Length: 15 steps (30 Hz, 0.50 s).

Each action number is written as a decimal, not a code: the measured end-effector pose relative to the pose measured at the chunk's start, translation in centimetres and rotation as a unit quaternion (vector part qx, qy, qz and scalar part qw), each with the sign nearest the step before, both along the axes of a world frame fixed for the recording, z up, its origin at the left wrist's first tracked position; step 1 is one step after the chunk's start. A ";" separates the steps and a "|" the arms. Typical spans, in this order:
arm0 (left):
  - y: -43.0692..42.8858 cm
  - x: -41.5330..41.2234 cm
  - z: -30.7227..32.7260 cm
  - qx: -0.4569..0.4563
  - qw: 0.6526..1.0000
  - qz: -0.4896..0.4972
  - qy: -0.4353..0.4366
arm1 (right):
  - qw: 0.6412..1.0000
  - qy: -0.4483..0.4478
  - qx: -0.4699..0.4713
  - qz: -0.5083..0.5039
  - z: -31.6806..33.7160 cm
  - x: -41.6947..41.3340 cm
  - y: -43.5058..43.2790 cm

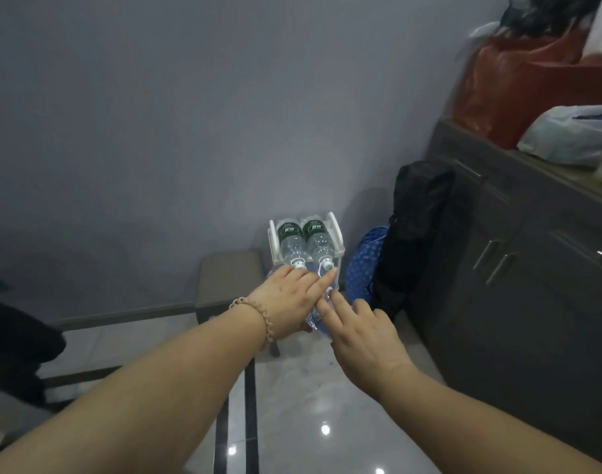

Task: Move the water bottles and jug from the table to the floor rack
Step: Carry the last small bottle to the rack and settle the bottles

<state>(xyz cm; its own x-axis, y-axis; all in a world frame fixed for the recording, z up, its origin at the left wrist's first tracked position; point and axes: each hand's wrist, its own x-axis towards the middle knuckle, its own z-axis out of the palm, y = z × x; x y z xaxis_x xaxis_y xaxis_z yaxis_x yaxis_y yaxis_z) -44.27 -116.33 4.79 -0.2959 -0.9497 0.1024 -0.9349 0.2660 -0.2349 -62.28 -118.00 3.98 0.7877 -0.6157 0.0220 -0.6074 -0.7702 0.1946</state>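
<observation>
Two clear water bottles with green labels, the left one (290, 241) and the right one (318, 241), lie side by side on top of a white floor rack (334, 230) against the wall, caps toward me. Below them a clear bluish jug (316, 319) shows between my hands, mostly hidden. My left hand (287, 299), with a bead bracelet on the wrist, rests on the jug's left side, fingers stretched toward the right bottle's cap. My right hand (363, 331) lies against the jug's right side with the index finger extended. Whether either hand grips the jug is unclear.
A grey stool (228, 278) stands left of the rack. A blue dotted bag (361, 268) and a black bag (419, 227) sit right of it, against a dark cabinet (518, 268) topped with plastic bags. Glossy tiled floor (292, 405) lies below.
</observation>
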 end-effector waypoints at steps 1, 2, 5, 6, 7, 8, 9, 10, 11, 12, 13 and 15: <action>-2.4 1.2 -0.2 0.002 1.000 0.001 -0.004 | 1.000 -0.001 0.006 -0.009 -0.2 1.1 -2.2; -4.1 2.0 -0.5 -0.002 1.000 0.000 -0.001 | 1.000 -0.003 0.005 -0.014 -0.4 2.0 -3.8; -10.0 4.5 -1.3 -0.009 1.000 0.021 0.007 | 0.999 -0.026 0.022 -0.017 -1.6 4.8 -10.2; -11.3 4.9 -1.5 -0.019 0.999 0.032 0.004 | 0.999 -0.036 0.024 -0.020 -1.9 5.3 -11.7; -12.7 5.2 -1.8 -0.024 0.999 0.046 0.000 | 0.998 -0.042 0.029 -0.021 -2.1 5.9 -13.4; -14.6 5.6 -2.6 -0.021 0.998 0.066 0.001 | 0.998 -0.041 0.037 -0.025 -2.9 6.6 -15.7; -16.2 6.0 -3.4 -0.023 0.996 0.090 0.003 | 0.998 -0.044 0.040 -0.022 -3.7 7.3 -17.6; -17.6 6.4 -4.0 -0.027 0.993 0.115 0.004 | 0.998 -0.047 0.045 -0.016 -4.3 8.0 -19.5; -18.9 6.9 -4.6 -0.027 0.989 0.146 0.006 | 0.998 -0.045 0.048 -0.011 -5.0 8.7 -21.3; -20.7 7.6 -5.5 -0.030 0.984 0.178 0.009 | 0.998 -0.040 0.052 -0.001 -6.0 9.7 -23.7; -22.4 8.4 -6.4 -0.036 0.977 0.211 0.009 | 0.998 -0.038 0.054 0.010 -7.1 10.6 -26.1; -24.6 9.8 -7.4 -0.030 0.958 0.285 0.029 | 0.997 -0.029 0.069 0.025 -8.5 12.2 -29.8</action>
<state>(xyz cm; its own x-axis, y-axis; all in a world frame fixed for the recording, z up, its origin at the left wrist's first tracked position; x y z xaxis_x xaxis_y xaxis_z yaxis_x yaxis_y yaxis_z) -34.46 -140.97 -2.62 0.2774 -0.9471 0.1615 -0.9358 -0.3045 -0.1780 -50.03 -147.76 -4.52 0.8174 -0.5759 -0.0132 -0.5747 -0.8168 0.0511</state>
